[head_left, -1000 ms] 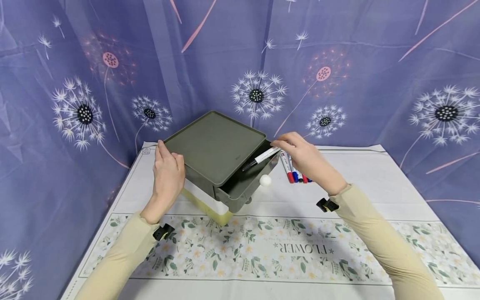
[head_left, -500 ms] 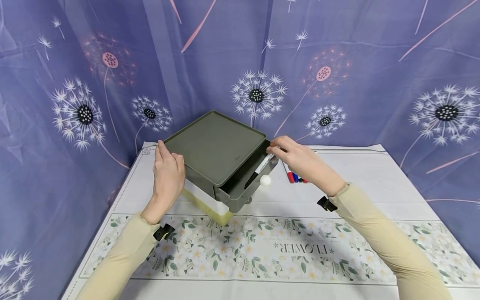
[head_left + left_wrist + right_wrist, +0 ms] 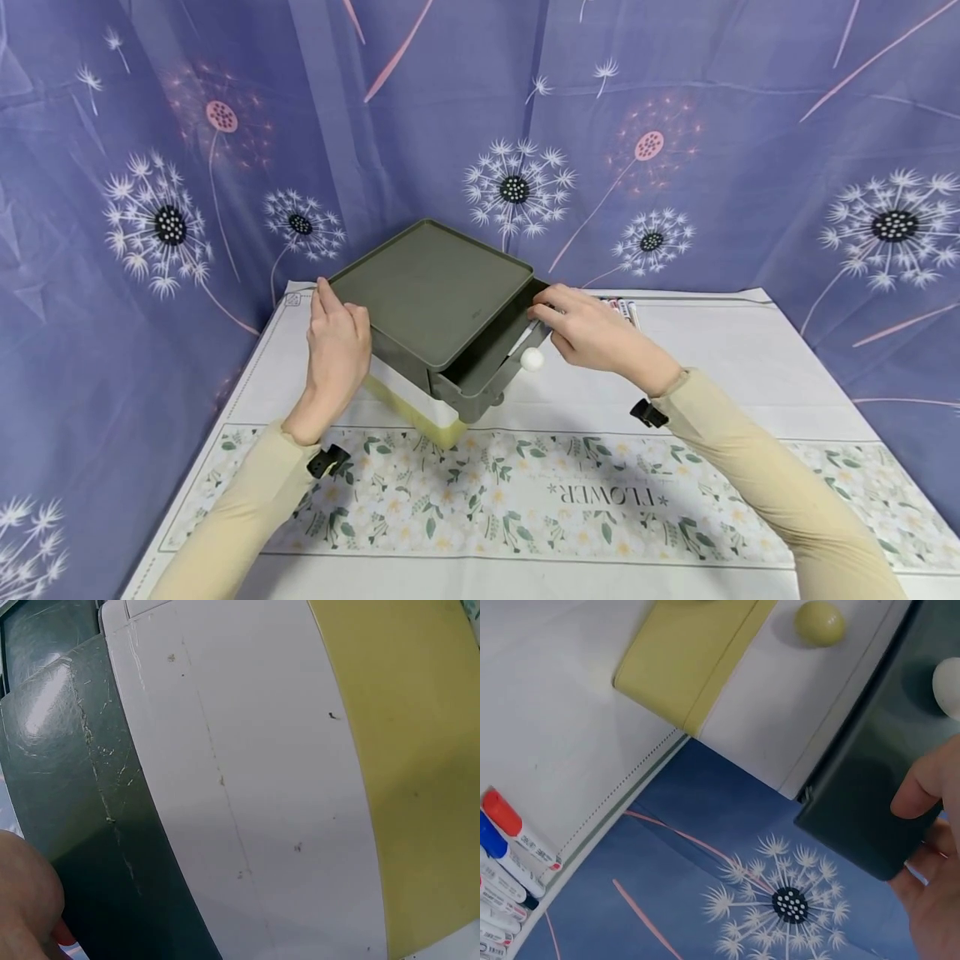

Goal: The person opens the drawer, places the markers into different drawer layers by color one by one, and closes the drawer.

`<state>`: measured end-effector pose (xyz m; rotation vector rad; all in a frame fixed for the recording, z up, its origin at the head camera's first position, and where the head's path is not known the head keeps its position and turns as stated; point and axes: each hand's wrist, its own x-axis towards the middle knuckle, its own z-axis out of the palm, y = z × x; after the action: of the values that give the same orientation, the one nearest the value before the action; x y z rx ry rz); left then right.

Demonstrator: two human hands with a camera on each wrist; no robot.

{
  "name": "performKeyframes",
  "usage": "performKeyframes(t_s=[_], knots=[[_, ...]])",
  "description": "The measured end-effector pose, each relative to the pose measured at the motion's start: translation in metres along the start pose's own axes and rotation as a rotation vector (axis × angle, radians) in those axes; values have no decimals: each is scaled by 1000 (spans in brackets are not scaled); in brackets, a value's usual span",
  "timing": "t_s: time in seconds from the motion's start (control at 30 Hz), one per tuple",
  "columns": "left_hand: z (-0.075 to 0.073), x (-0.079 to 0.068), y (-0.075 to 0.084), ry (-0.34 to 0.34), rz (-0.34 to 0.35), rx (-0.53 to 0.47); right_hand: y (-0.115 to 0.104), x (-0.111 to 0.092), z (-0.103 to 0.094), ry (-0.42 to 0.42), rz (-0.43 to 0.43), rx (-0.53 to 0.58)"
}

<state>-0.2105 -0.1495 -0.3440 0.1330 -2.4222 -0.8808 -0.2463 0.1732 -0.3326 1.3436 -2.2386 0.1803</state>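
A three-tier drawer box (image 3: 431,292) with a dark green top, white middle and yellow bottom stands at a slant on the table. Its green top drawer (image 3: 468,404), with a white knob (image 3: 532,359), is pulled out. Inside it lies a white marker (image 3: 522,340), partly hidden by the drawer front. My right hand (image 3: 592,333) grips the drawer's front wall near the far corner; in the right wrist view the thumb (image 3: 919,796) lies on the outer face, fingers beyond the edge. Fairly straight, my left hand (image 3: 337,342) rests against the box's left side.
Several capped markers (image 3: 510,847), red, blue and black, lie on the white table cover (image 3: 720,358) behind my right hand. A purple dandelion curtain (image 3: 420,125) rises behind the box. A yellow knob (image 3: 820,623) sticks out from the white drawer.
The marker has gone down from my right hand into the open green drawer. My right hand has shifted slightly left onto the drawer's front wall. The left hand stays in place.
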Motion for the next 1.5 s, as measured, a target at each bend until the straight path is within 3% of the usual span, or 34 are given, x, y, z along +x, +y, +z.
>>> performKeyframes(t_s=[0.27, 0.8, 0.97, 1.2, 1.5], knots=[[0, 0, 0, -2, -1, -1, 1, 2, 2, -37, 16, 32], [0, -1, 1, 5, 1, 0, 2, 2, 6, 1, 28, 79], [-1, -1, 1, 4, -4, 3, 3, 1, 4, 13, 53, 153], [-1, -1, 2, 2, -6, 9, 5, -3, 2, 144, 97, 337], [-1, -1, 2, 5, -4, 14, 12, -7, 3, 342, 115, 296]])
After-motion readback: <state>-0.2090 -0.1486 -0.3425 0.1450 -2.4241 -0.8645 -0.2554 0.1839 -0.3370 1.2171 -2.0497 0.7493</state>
